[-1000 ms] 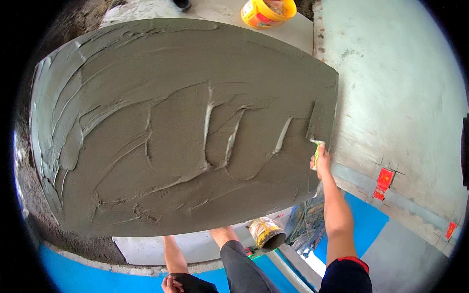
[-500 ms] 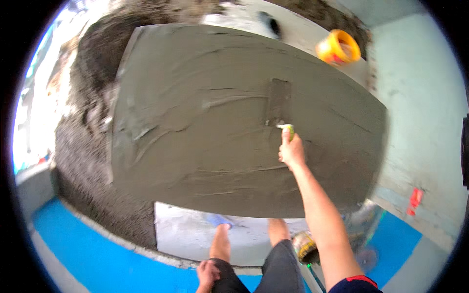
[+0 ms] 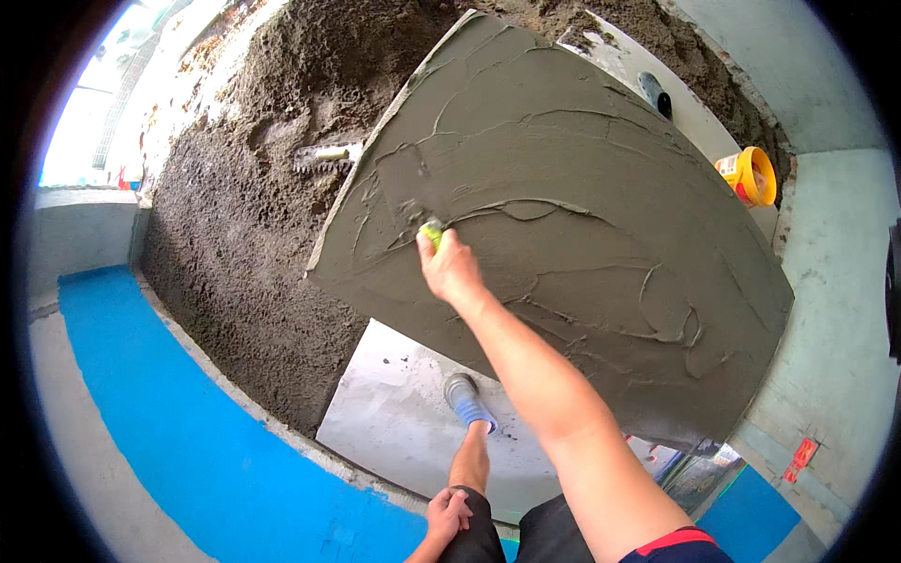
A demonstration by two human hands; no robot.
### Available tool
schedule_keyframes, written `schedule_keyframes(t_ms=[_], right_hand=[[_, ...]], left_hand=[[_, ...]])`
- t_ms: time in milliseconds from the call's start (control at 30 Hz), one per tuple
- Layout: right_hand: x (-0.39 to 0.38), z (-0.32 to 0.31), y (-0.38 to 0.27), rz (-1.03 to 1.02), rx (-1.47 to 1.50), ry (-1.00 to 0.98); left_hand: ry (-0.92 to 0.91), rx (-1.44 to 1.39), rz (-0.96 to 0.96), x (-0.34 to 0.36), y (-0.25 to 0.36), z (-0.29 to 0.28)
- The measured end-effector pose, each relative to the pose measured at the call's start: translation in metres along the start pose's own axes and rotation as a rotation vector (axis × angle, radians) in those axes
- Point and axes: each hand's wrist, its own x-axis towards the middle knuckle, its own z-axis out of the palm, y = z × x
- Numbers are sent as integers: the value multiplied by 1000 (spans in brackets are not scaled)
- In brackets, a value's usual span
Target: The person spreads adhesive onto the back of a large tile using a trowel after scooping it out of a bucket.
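Observation:
My right hand (image 3: 450, 267) grips the yellow-green handle of a flat rectangular trowel (image 3: 404, 176). Its blade lies on the wet grey mortar near the left edge of a large mortar-coated slab (image 3: 563, 235), and a smear coats the metal. Curved ridges and swirls mark the mortar's surface. My left hand (image 3: 448, 514) rests against my left knee, fingers curled in and nothing visible in them.
Beside the slab, a notched tool with a pale handle (image 3: 328, 155) lies on rough sandy mortar (image 3: 235, 281). A yellow bucket (image 3: 751, 176) and a dark-and-grey suction cup-like object (image 3: 654, 94) stand on a pale slab beyond. My shoe (image 3: 462, 389) is on a white slab (image 3: 394, 385); blue-coated floor (image 3: 188, 403) borders it.
My right hand has swept the trowel leftward across the mortar, from the slab's middle to near its left edge. The view has turned left. My left hand stays at my knee.

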Motion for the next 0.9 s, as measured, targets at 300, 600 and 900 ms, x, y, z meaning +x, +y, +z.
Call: schedule_keyframes(t_ms=[300, 600, 900], right_hand=[[-63, -7, 61, -76, -84, 66], [-176, -208, 317, 493, -129, 602], [-303, -311, 563, 936, 552, 884]], left_hand=[[78, -42, 90, 1, -21, 8], [85, 122, 92, 2, -24, 43], [168, 449, 58, 0, -20, 80]])
